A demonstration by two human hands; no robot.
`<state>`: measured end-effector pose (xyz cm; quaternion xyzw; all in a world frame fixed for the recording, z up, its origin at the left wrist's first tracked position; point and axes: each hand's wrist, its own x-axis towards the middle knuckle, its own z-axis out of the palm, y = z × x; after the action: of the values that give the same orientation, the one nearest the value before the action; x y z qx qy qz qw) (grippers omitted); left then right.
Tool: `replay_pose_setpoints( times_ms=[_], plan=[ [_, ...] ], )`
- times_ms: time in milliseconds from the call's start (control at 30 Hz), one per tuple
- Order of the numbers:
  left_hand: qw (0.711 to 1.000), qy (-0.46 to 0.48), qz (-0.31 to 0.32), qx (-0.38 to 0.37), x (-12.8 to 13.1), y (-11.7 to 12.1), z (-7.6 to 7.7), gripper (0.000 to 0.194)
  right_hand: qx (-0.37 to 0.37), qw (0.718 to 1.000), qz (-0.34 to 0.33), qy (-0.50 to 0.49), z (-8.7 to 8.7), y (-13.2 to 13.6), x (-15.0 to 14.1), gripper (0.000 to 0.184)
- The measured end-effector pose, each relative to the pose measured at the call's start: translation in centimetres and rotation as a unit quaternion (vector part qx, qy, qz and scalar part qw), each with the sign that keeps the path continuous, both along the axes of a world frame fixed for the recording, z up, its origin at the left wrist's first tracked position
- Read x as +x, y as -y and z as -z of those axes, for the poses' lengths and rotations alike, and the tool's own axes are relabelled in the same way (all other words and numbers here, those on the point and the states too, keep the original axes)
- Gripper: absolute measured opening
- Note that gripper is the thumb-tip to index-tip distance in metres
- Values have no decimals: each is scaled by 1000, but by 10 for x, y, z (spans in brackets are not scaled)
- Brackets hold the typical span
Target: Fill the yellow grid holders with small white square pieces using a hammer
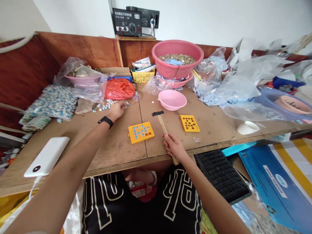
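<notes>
My right hand (173, 147) is wrapped round the wooden handle of a small hammer (162, 123), its dark head (158, 113) pointing away from me over the table. My left hand (117, 110), with a black watch on the wrist, is at the loose blue-and-white small pieces (107, 105). Its fingers are curled together, and what they hold is too small to make out. Between my hands lies a yellow tray (131, 136) with blue-and-white pieces in most of its slots; a few slots at its right are brown. A second yellow tray (195, 125) has brown-looking slots.
A pink bowl (172, 100) stands behind the hammer, below a large pink basin (177, 48) of brass-coloured bits. A red bag (119, 88) and a bulging bag of pieces (52, 102) are at left. A white power bank (47, 156) lies near the left edge.
</notes>
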<state>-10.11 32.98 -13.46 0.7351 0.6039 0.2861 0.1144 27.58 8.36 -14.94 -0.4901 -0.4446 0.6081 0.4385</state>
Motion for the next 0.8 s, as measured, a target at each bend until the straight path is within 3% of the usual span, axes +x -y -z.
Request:
replay_pose_setpoints(
  times_ms=[167,267,367,633,800],
  plan=[
    [995,41,84,33,-11,67,-2,29,2,1000,3,-16,0,-1,3,61],
    [996,16,82,29,-22,118,-5,33,6,999,5,-31,3,-2,6,61],
    [993,-33,114,-8,-28,154,-8,33,11,999,8,-39,6,-3,7,62],
    [986,-55,155,-3,-18,183,-17,41,16,999,8,-29,11,0,7,67],
    [998,-48,8,26,-7,197,-13,44,17,999,14,-35,13,1,7,66]
  ],
)
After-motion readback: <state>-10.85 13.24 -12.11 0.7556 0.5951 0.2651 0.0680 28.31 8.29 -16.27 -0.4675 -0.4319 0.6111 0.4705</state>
